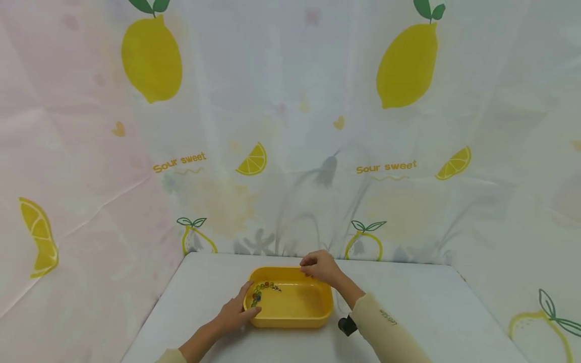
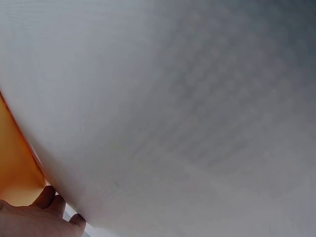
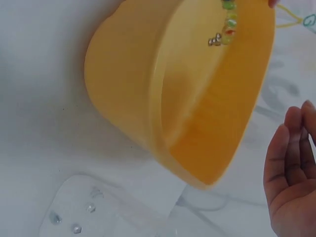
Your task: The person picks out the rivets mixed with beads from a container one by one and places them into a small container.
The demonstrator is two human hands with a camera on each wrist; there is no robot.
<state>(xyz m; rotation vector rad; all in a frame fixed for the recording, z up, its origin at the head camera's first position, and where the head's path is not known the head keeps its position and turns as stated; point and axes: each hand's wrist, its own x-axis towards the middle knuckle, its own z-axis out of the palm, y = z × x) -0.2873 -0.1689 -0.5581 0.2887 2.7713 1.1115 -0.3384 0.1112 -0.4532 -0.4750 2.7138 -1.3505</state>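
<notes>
A yellow plastic basin (image 1: 290,323) stands on the white table. Along the left side of its floor curves a row of glass beads (image 1: 256,296), green, red and amber, with small silvery pieces (image 3: 214,40) at one end. My left hand (image 1: 232,313) grips the basin's left wall, thumb over the rim and fingers outside. By the basin's back right rim is my right hand (image 1: 321,267), raised, its fingers loosely bent. The right wrist view shows this hand (image 3: 292,182) apart from the basin with nothing visible in it; the frame edge cuts it off.
A clear tray (image 3: 74,205) with a few clear round pieces lies beside the basin, mostly behind my right forearm in the head view. Near that forearm shows a small black object (image 1: 347,325). A lemon-print curtain (image 1: 290,126) hangs behind the table.
</notes>
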